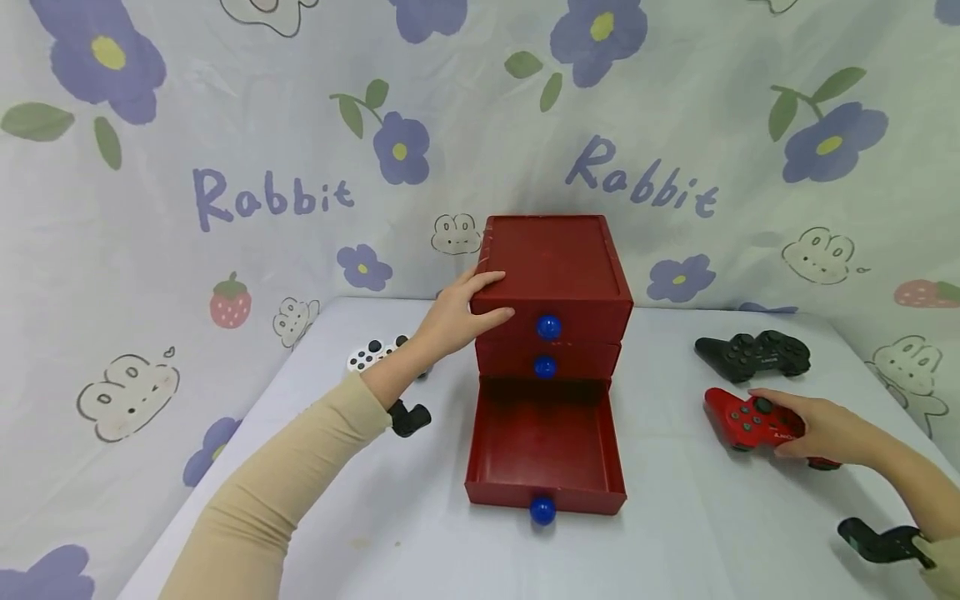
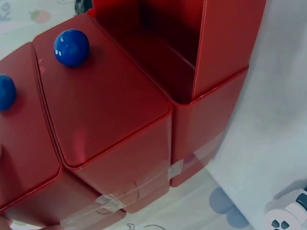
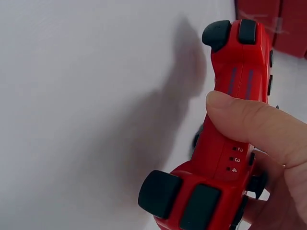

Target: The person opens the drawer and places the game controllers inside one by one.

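My left hand rests on the upper left edge of a red drawer cabinet, its thumb extended over the front and its fingers along the top and side. The cabinet's bottom drawer is pulled out, with its inner floor in sight. In the left wrist view the blue knob of the middle drawer stands on the shut front. To the right, my right hand grips a red game controller. The right wrist view shows the thumb across the controller's edge near its shoulder buttons, a shadow beside it.
A black game controller lies just behind the red one. Left of the cabinet, a white controller is partly hidden by my left forearm. White cloth covers the table; a patterned curtain hangs behind.
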A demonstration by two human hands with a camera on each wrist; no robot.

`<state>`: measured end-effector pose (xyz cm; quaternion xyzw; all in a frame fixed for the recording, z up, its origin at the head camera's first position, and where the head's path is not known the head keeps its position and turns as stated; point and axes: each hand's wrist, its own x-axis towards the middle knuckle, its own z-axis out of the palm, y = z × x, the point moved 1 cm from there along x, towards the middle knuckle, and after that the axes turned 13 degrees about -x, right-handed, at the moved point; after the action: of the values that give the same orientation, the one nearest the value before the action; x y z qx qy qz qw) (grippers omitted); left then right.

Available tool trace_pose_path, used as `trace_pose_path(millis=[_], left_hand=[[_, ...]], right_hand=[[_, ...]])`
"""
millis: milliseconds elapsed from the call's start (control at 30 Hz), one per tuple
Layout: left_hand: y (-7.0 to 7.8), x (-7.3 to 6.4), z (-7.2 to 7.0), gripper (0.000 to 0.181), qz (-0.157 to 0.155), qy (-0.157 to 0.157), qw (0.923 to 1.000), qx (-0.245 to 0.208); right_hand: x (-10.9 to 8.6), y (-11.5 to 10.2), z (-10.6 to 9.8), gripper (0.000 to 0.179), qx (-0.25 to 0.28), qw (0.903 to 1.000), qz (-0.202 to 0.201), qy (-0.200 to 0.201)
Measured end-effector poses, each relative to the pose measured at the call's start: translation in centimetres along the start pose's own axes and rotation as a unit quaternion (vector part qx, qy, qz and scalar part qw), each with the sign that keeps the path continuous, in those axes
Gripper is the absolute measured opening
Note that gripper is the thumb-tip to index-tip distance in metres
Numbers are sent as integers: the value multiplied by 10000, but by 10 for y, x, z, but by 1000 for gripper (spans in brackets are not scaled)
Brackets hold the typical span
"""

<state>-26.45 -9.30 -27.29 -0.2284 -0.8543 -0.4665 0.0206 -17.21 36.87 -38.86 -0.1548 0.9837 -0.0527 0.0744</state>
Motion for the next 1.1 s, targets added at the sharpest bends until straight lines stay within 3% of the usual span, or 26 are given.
trace_pose_path(millis=[633, 900, 1100], left_hand=[[1, 1, 0, 56, -49, -67, 10000, -39], [-2, 1, 1, 56, -50, -95, 9999, -65], [-2, 1, 0, 57, -53, -101, 9999, -32]], right_hand=[[10, -29, -43, 80, 174, 9998, 111, 41], [9, -51, -60, 83, 291, 9994, 173, 37], [9, -70, -73, 83, 76, 9997, 178, 111]])
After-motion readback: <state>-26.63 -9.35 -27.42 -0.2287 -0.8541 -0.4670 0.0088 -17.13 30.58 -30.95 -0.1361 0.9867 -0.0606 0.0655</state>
